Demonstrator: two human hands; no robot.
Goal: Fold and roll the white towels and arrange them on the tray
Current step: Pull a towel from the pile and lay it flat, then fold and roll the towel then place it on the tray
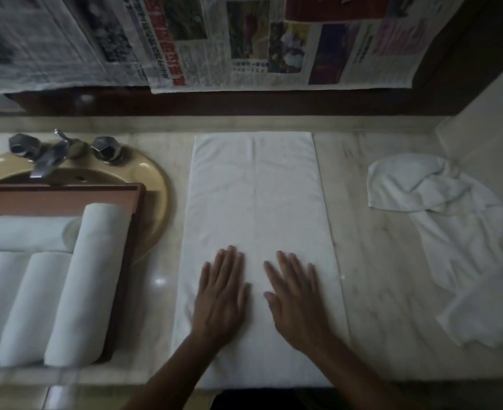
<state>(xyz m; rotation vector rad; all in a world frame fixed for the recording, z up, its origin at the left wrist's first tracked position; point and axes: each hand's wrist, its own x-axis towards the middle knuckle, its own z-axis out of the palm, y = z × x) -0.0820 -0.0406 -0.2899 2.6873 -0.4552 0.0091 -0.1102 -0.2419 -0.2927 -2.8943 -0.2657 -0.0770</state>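
- Now: a long folded towel (pixel 256 232) lies flat on the desk (pixel 377 261), centre of frame, with a crease down its middle.
- Left grip (pixel 222 294) and right grip (pixel 296 300) are bare hands, palms down side by side on the towel's near end. Fingers are straight and spread, holding nothing.
- Step in hand, as I read it: smoothing before the roll. Press wrinkles out toward the far end and keep the long edges parallel. Then turn the near edge over tightly and roll straight, both hands level, so the roll matches the rest.
- Tray (pixel 51 199) at left of frame, set over the sink (pixel 155 184), with rolled towels (pixel 90 285) in it.
- Crumpled towel (pixel 451 232) at right of frame, not yet folded.
- Writing: newspapers (pixel 244 39) hang along the top. Red headline characters and small print are too blurred to read. No label seen on any towel.
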